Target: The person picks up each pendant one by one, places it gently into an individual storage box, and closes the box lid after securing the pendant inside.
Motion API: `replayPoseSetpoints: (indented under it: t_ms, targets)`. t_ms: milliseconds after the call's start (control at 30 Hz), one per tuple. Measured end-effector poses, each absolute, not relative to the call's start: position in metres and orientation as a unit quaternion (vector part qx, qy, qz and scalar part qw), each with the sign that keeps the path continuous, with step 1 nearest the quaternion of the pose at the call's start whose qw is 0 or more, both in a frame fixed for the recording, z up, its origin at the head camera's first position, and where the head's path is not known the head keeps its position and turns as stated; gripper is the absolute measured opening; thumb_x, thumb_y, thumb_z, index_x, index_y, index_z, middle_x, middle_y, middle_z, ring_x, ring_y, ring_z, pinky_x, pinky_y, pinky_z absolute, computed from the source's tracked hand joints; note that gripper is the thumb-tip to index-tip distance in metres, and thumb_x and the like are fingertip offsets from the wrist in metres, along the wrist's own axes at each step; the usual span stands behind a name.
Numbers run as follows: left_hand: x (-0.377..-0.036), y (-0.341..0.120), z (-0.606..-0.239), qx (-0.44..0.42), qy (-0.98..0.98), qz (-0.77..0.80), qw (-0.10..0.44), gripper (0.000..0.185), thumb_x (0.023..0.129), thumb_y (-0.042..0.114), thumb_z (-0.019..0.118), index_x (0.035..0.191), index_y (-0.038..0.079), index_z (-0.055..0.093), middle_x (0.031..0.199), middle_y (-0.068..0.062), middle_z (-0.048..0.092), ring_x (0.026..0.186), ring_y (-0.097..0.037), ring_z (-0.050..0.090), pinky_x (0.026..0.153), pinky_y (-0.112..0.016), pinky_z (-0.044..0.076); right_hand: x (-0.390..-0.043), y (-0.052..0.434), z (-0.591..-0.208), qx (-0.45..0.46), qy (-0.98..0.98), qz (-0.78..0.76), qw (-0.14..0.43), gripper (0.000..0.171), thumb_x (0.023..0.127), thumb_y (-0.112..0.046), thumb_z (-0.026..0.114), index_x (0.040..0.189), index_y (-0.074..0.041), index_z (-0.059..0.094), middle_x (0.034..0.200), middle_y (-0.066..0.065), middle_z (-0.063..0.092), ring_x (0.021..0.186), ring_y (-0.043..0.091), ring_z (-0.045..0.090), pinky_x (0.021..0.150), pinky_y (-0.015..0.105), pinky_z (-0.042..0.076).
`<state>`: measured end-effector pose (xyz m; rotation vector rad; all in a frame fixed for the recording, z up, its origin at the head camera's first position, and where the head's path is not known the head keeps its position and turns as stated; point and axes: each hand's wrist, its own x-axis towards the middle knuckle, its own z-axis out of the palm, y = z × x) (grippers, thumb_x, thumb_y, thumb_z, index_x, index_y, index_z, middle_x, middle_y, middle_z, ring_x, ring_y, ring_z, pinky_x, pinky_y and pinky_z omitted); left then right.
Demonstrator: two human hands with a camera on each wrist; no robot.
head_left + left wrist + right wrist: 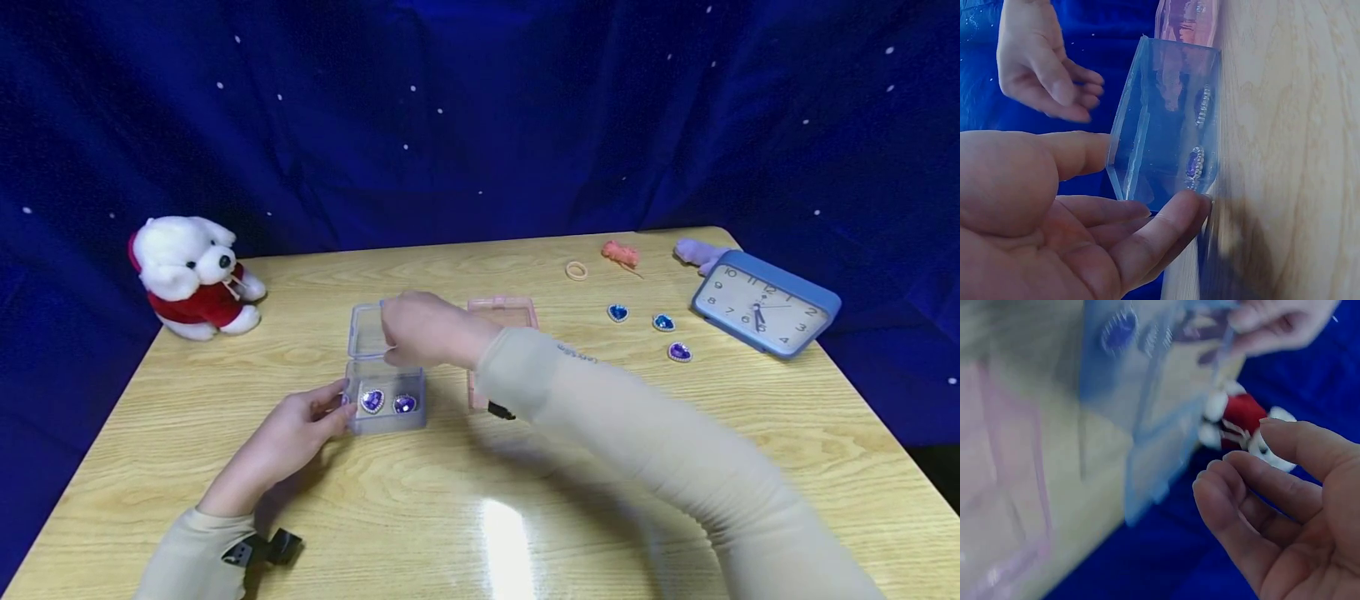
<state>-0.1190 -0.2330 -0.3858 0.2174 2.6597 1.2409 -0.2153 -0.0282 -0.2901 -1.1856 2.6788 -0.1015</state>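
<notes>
Near edge of frame, lower left: left hand (300,433) reaching in from a beige sleeve, fingers fairly straight and relaxed, fingertips touching the left wall of the clear blue box (386,408) — steadying, not gripping. Confirmed in the left wrist view: thumb and one fingertip against the box (1166,137), palm open, nothing curled round it.

Centre of frame: box resting on the wooden table (450,517), two purple heart gems (387,402) lying inside, side by side. Hinged lid (365,331) standing up behind. Right hand (423,329) hovering just over the lid, fingers loosely bent, holding nothing as far as visible; right wrist view blurred, fingers apart and empty there too.

Just behind the right forearm: pink box (501,315), partly hidden.

Farther, upper right: three loose heart gems (651,329), a ring-shaped band (576,270), an orange scrap (620,252), a blue clock (763,303). Far left: white plush bear (195,275).

Risks, as judged:
- Light box, only fingertip contact — a push on the lid could slide or tip it and spill the gems.
- Lid pressed off-square might not seat, or spring back open.
- Right sleeve passing low over the pink box — could drag it.
</notes>
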Motion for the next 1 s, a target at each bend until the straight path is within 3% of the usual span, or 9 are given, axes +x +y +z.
replayPoseSetpoints:
  t_ms: [167, 367, 467, 567, 600, 700, 800, 933, 1000]
  targets:
    - [-0.119, -0.233, -0.386, 0.07, 0.899, 0.421, 0.102, 0.059, 0.102, 0.024, 0.057, 0.146, -0.01, 0.038, 0.107, -0.018, 0.071, 0.092, -0.02, 0.067, 0.08, -0.034, 0.051, -0.224, 0.013, -0.262, -0.394, 0.913, -0.077, 0.072, 0.048, 0.092, -0.019, 0.07, 0.053, -0.019, 0.041, 0.051, -0.009, 0.034, 0.051, 0.007, 0.031, 0.056, 0.025, 0.032]
    - [-0.119, -0.232, -0.385, 0.064, 0.902, 0.413, 0.11, 0.059, 0.103, 0.025, 0.057, 0.147, -0.008, 0.038, 0.108, -0.016, 0.071, 0.092, -0.02, 0.066, 0.077, -0.033, 0.05, -0.238, 0.08, -0.247, -0.371, 0.924, -0.092, 0.006, 0.052, 0.087, -0.011, 0.067, 0.051, -0.019, 0.03, 0.051, -0.009, 0.024, 0.049, 0.007, 0.022, 0.049, 0.026, 0.02]
    - [-0.119, -0.232, -0.385, 0.066, 0.903, 0.41, 0.111, 0.059, 0.103, 0.024, 0.057, 0.147, -0.009, 0.037, 0.108, -0.016, 0.071, 0.092, -0.02, 0.065, 0.077, -0.033, 0.05, -0.241, 0.115, -0.247, -0.333, 0.939, -0.092, 0.011, 0.038, 0.089, -0.013, 0.068, 0.054, -0.013, 0.052, 0.054, -0.008, 0.042, 0.051, 0.008, 0.034, 0.049, 0.026, 0.029]
    - [-0.119, -0.231, -0.385, 0.068, 0.903, 0.409, 0.109, 0.058, 0.103, 0.023, 0.057, 0.147, -0.01, 0.037, 0.108, -0.016, 0.071, 0.092, -0.02, 0.066, 0.078, -0.033, 0.05, -0.244, 0.148, -0.253, -0.296, 0.951, -0.09, 0.022, 0.015, 0.089, -0.014, 0.069, 0.078, -0.007, 0.075, 0.066, -0.003, 0.06, 0.06, 0.011, 0.049, 0.058, 0.032, 0.043]
    - [-0.119, -0.231, -0.385, 0.068, 0.903, 0.409, 0.109, 0.058, 0.103, 0.023, 0.057, 0.147, -0.01, 0.037, 0.108, -0.017, 0.071, 0.092, -0.02, 0.066, 0.077, -0.033, 0.05, -0.244, 0.158, -0.256, -0.287, 0.953, -0.091, 0.023, 0.012, 0.089, -0.013, 0.069, 0.085, -0.006, 0.077, 0.07, -0.002, 0.063, 0.063, 0.012, 0.051, 0.061, 0.033, 0.045]
    - [-0.119, -0.231, -0.385, 0.066, 0.901, 0.414, 0.112, 0.058, 0.103, 0.022, 0.056, 0.147, -0.01, 0.037, 0.109, -0.017, 0.071, 0.093, -0.02, 0.066, 0.076, -0.031, 0.05, -0.245, 0.188, -0.266, -0.285, 0.955, -0.078, 0.021, 0.018, 0.089, -0.01, 0.067, 0.072, -0.006, 0.068, 0.064, -0.002, 0.054, 0.058, 0.013, 0.044, 0.057, 0.033, 0.039]
    - [-0.119, -0.231, -0.385, 0.066, 0.899, 0.417, 0.113, 0.058, 0.103, 0.023, 0.056, 0.147, -0.01, 0.037, 0.11, -0.018, 0.071, 0.093, -0.02, 0.066, 0.076, -0.029, 0.05, -0.243, 0.212, -0.279, -0.293, 0.953, -0.073, 0.013, 0.021, 0.087, -0.009, 0.068, 0.067, -0.005, 0.064, 0.065, 0.002, 0.058, 0.055, 0.011, 0.042, 0.055, 0.033, 0.038]
    - [-0.119, -0.231, -0.385, 0.069, 0.899, 0.419, 0.109, 0.058, 0.103, 0.022, 0.057, 0.147, -0.01, 0.037, 0.11, -0.018, 0.071, 0.092, -0.02, 0.066, 0.075, -0.028, 0.05, -0.234, 0.235, -0.299, -0.271, 0.958, -0.088, 0.032, 0.009, 0.087, -0.011, 0.072, 0.089, -0.004, 0.077, 0.08, 0.004, 0.071, 0.065, 0.013, 0.056, 0.066, 0.039, 0.05]
    - [-0.119, -0.231, -0.385, 0.069, 0.899, 0.419, 0.11, 0.058, 0.103, 0.022, 0.056, 0.147, -0.01, 0.037, 0.11, -0.018, 0.071, 0.093, -0.02, 0.066, 0.076, -0.029, 0.051, -0.227, 0.243, -0.311, -0.257, 0.96, -0.099, 0.044, 0.012, 0.087, -0.011, 0.073, 0.094, -0.002, 0.077, 0.077, 0.001, 0.069, 0.069, 0.016, 0.06, 0.07, 0.042, 0.052]
